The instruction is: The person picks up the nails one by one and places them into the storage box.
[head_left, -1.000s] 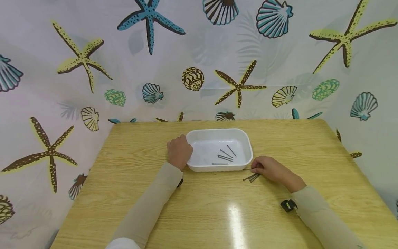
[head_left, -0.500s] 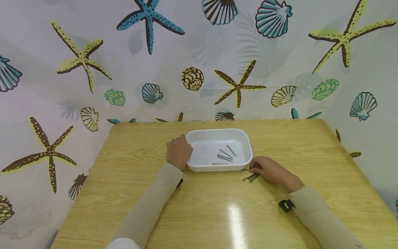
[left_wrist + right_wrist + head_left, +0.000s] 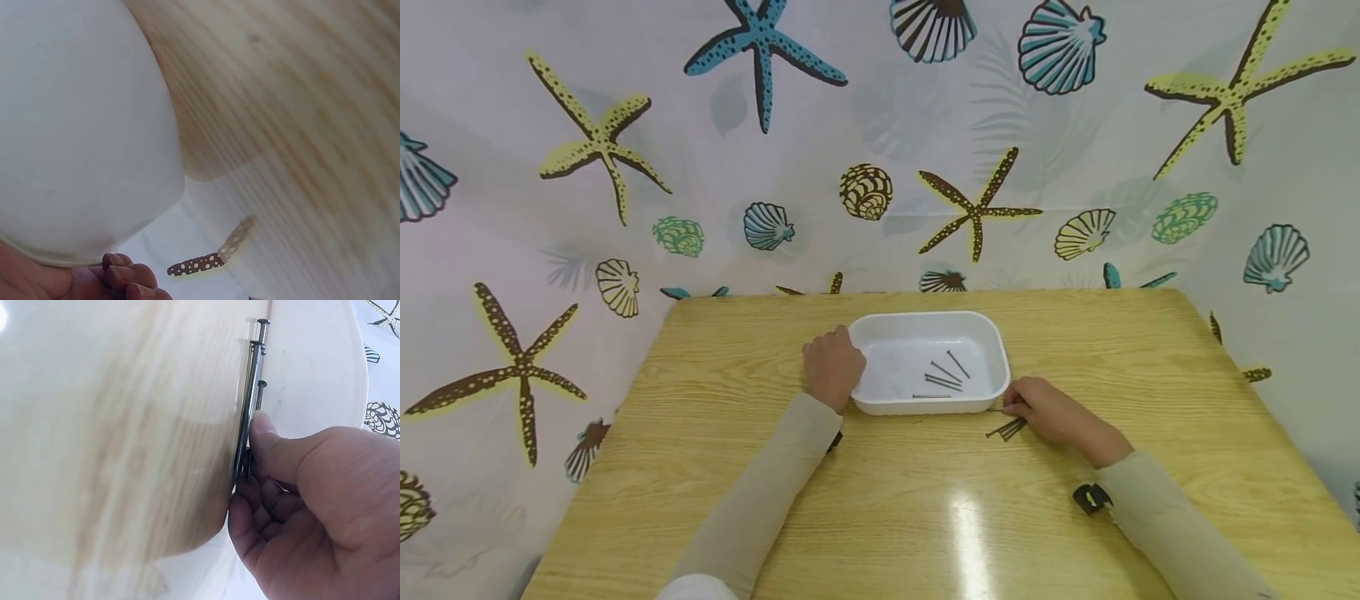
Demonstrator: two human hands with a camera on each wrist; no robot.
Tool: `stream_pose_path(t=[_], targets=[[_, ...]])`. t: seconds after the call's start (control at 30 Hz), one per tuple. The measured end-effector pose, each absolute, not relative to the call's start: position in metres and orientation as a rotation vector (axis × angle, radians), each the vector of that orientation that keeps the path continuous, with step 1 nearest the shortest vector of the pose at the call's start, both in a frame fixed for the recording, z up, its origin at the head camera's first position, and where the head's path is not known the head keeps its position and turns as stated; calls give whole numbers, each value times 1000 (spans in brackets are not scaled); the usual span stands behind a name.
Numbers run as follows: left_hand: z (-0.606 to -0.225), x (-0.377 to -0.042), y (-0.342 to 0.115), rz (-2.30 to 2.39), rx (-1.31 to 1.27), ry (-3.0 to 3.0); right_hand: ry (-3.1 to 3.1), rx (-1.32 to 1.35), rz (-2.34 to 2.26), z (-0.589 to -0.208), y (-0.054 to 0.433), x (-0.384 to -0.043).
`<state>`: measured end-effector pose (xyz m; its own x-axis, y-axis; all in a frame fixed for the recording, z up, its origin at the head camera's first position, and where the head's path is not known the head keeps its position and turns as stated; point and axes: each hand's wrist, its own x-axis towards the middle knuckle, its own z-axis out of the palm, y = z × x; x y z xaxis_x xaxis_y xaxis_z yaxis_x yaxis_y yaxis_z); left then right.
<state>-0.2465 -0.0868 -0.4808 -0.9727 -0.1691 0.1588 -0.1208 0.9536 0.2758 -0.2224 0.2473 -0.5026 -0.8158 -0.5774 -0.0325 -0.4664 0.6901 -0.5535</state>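
A white plastic tray [image 3: 880, 407] stands on the wooden table with several dark nails [image 3: 942, 377] lying in it. My left hand [image 3: 834, 367] holds the tray by its left end; in the left wrist view its curled fingers [image 3: 130, 275] lie at the rim. Off the tray's front right corner, my right hand [image 3: 1051, 407] is low over the table and pinches a nail [image 3: 261, 394] between thumb and fingers. A small bunch of loose nails [image 3: 1007, 429] lies on the tabletop right beside these fingertips, partly hidden by the hand.
The light wood table [image 3: 880, 508] reaches back to a pale curtain [image 3: 820, 250] printed with starfish and shells. More of that curtain hangs at the left and right. A black strap device [image 3: 1092, 498] sits at the right sleeve.
My right hand has shifted very slightly to the left, staying at the loose nails. My left hand, the tray and the nails inside it look the same.
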Motion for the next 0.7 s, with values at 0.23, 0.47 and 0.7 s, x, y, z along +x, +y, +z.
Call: stream_pose_path(t=[0.23,0.47,0.7], targets=[[-481,-247,-86,-389,229,-2931,2697,-804,-769,-497,251,-219],[-483,-248,-87,-388,227,-2930,2696,-790,-748,-492,257,-218],[-481,-247,-87,-385,219,-2931,2671,-815,-744,-492,260,-219]])
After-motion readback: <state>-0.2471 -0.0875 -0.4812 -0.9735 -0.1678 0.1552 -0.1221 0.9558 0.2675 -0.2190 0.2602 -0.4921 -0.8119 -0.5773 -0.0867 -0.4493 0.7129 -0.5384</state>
